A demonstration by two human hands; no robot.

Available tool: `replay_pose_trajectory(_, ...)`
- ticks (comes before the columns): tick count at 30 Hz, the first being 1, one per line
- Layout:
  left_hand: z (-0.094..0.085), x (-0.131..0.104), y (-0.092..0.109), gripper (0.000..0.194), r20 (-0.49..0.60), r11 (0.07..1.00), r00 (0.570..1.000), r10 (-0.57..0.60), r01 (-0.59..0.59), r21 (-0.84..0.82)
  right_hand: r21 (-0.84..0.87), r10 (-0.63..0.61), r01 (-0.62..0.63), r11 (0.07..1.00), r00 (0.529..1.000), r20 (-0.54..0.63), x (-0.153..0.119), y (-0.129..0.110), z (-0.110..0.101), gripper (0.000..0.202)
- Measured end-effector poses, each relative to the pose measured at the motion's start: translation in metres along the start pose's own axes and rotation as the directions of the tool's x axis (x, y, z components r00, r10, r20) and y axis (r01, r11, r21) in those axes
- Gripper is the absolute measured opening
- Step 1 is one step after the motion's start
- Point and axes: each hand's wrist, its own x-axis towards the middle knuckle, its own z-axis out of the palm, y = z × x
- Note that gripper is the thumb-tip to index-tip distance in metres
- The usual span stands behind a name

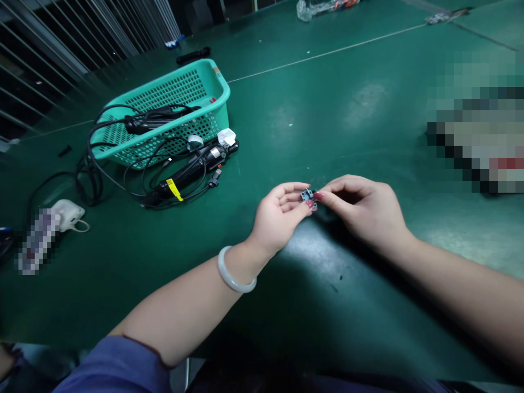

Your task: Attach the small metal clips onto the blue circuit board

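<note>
A small dark grey part [307,195] is pinched between the fingertips of both hands, just above the green table [286,109]. My left hand [279,215], with a pale bangle on its wrist, holds the part from the left, palm turned up. From the right, my right hand [364,210] grips the same part with thumb and forefinger. The part is too small to make out in detail.
A teal plastic basket [180,103] with black cables stands at the left. A black electric screwdriver [192,169] with a yellow label lies in front of it. A white mask [69,214] lies at the far left. A plastic bag [315,7] sits at the far edge.
</note>
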Motion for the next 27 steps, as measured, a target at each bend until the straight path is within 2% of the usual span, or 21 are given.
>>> replay_pose_trajectory(6, -0.0015, 0.0018, -0.0012, 0.03, -0.008, 0.999, 0.999, -0.031, 0.03, -0.042, 0.031, -0.094, 0.093, 0.995, 0.995, 0.028, 0.0023, 0.0042, -0.0001, 0.01)
replay_pose_trajectory(14, -0.0035, 0.0033, -0.0079, 0.028, 0.014, 0.978, 0.986, 0.165, -0.165, 0.127, -0.032, -0.089, 0.09, 0.995, 0.996, 0.023, 0.005, 0.0095, -0.0001, 0.01)
replay_pose_trajectory(20, -0.0051, 0.0012, -0.0087, 0.029, 0.042, 0.953, 0.978, 0.204, -0.208, 0.219, -0.037, -0.074, 0.074, 0.997, 0.997, 0.012, 0.0044, 0.0084, -0.0008, 0.012)
replay_pose_trajectory(27, -0.0029, -0.0013, -0.0064, 0.031, 0.023, 0.954, 0.982, 0.188, -0.188, 0.234, 0.149, 0.081, -0.088, 0.985, 0.995, 0.051, 0.0045, 0.0076, 0.0001, 0.017)
